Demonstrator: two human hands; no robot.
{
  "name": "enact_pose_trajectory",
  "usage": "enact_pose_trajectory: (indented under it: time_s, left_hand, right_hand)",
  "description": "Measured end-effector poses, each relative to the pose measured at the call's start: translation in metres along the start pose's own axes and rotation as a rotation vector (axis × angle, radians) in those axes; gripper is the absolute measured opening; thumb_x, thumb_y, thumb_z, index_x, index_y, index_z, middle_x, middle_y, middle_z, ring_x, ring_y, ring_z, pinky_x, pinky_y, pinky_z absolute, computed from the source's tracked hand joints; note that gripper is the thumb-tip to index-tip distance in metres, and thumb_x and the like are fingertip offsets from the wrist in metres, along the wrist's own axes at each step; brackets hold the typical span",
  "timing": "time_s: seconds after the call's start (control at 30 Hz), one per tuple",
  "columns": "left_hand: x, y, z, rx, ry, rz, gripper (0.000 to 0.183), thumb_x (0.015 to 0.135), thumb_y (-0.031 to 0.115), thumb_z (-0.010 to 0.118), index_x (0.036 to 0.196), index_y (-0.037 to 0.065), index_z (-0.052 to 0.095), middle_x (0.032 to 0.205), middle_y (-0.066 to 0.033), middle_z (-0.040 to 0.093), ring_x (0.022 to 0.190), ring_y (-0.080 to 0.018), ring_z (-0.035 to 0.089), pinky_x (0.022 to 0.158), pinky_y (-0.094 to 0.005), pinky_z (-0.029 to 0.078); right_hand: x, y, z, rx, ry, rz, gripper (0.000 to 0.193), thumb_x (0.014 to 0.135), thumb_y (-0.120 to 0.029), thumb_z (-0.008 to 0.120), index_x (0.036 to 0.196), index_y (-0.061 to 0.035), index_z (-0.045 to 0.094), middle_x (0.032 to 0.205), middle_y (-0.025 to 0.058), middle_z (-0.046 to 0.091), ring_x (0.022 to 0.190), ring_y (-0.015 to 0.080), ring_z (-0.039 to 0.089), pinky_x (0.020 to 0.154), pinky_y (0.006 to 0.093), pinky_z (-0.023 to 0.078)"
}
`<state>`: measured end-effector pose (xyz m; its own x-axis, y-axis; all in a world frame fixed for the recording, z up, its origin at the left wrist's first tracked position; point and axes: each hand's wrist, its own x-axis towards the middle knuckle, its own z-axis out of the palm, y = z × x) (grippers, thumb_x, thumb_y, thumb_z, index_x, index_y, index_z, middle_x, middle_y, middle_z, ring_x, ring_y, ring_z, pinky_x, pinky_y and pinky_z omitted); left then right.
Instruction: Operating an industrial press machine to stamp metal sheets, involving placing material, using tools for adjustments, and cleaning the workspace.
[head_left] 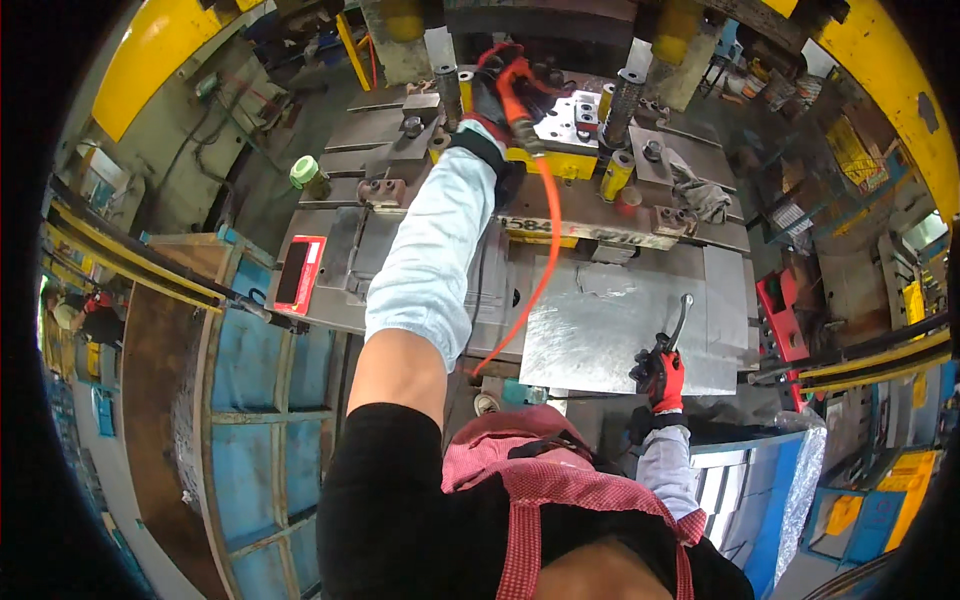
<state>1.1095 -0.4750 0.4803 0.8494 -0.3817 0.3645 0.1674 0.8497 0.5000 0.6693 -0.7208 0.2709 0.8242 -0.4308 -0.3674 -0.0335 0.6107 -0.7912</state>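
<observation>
My left arm reaches far forward over the press die, and my left hand [492,95], in a red and black glove, is closed round an orange air blow gun [513,92]. From its metal fitting an orange hose [549,260] curves back toward me. Beyond the hand lies the die's bright plate [566,120], on a yellow-painted block [570,163]. Nearer to me, on the right, my gloved right hand [661,378] grips a grey metal wrench [682,318], its rounded end pointing away. Beneath the wrench lies a shiny sheet of metal [600,330].
Guide posts [622,108] and yellow cylinders [617,175] stand round the die. A grey rag [703,195] lies right of it. At the left are a red-framed box [301,275] and a green-capped container [305,172]. A blue rack [245,365] stands left, a blue bin [765,500] right.
</observation>
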Motion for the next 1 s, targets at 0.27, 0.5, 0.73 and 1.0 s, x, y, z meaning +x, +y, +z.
enact_pose_trajectory:
  time_s: [0.27,0.5,0.73,1.0]
  left_hand:
    - [-0.112,-0.038,0.088,-0.295,-0.027,-0.284,0.039,0.078,0.037,0.054,0.096,0.002,0.05,0.066,-0.0021,0.051,0.06,-0.0185,0.052,0.064,-0.0362,0.046]
    - [-0.087,-0.032,0.08,-0.574,-0.096,-0.141,0.033,0.081,0.035,0.052,0.09,0.003,0.053,0.06,0.0036,0.051,0.056,-0.0122,0.049,0.067,-0.0309,0.043]
    - [-0.072,-0.033,0.066,-0.295,0.12,-0.148,0.04,0.075,0.037,0.057,0.095,0.003,0.05,0.08,-0.0093,0.054,0.073,-0.0258,0.054,0.074,-0.0396,0.048]
    - [-0.035,-0.059,0.089,0.044,-0.064,-0.119,0.026,0.077,0.027,0.056,0.095,0.009,0.055,0.083,-0.0079,0.058,0.077,-0.0249,0.057,0.074,-0.0377,0.048]
  right_hand:
    - [-0.002,-0.004,-0.004,-0.032,0.011,0.017,0.036,0.081,-0.011,0.052,0.116,-0.0127,0.043,0.074,0.0105,0.053,0.059,0.0204,0.052,0.046,0.0327,0.041]
    - [-0.001,-0.001,-0.009,0.057,-0.047,0.023,0.036,0.083,-0.01,0.048,0.117,-0.0138,0.039,0.07,0.0134,0.052,0.049,0.0206,0.048,0.044,0.0347,0.042]
    - [-0.001,-0.005,-0.008,-0.025,-0.004,0.017,0.037,0.081,-0.011,0.052,0.116,-0.0117,0.042,0.072,0.0124,0.053,0.051,0.0191,0.048,0.046,0.0329,0.04]
    - [0.004,-0.002,-0.018,-0.03,0.002,0.001,0.038,0.083,-0.011,0.049,0.12,-0.0128,0.038,0.07,0.0122,0.052,0.052,0.02,0.049,0.043,0.0338,0.041]
